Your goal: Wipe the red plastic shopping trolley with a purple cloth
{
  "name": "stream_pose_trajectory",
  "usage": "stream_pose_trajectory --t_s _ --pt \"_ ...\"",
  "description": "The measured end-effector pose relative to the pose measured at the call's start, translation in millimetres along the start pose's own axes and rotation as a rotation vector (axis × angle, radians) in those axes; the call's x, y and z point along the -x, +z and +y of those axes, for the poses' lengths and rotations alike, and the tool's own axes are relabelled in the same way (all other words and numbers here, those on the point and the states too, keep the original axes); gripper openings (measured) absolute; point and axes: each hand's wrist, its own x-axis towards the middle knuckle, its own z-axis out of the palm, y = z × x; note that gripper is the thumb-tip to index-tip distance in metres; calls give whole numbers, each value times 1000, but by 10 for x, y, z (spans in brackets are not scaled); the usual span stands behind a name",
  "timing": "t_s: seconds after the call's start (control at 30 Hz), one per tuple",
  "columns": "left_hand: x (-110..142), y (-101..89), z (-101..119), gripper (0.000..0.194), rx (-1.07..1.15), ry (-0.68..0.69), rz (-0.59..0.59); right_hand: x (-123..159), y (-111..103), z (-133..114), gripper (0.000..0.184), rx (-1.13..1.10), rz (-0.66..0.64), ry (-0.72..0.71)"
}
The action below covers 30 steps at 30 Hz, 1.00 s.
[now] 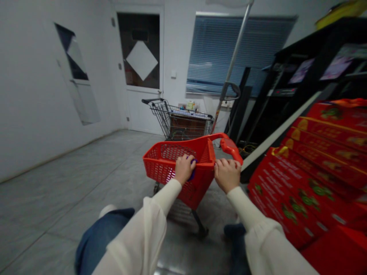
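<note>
A red plastic shopping cart with perforated basket walls stands side-on in front of me. My left hand is closed over the near rim of its basket, pressing a purple piece against it; the piece shows above and below the rim, but its kind is unclear. Further right, my right hand wraps its fingers over the red edge at the base of the cart's handle. Its thumb side is partly hidden.
Behind stands a black wire shopping cart near a brown box. Stacked red printed cartons rise close on my right. A long metal pole leans by the blinds. A white door is at the back.
</note>
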Motion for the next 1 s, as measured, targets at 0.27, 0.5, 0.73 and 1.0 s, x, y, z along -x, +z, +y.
stream_pose_trajectory --t_s 0.27,0.5,0.73,1.0 --pt "35 19 -148 23 89 56 41 57 -32 -147 26 8 22 0" --pt "-9 -109 -33 23 85 92 51 42 39 -472 24 -19 80 52" --pt "-56 -143 -252 24 67 17 18 57 -16 -550 29 -60 50 15" --pt "-51 -173 61 24 108 164 27 65 -16 -587 29 -86 30 48"
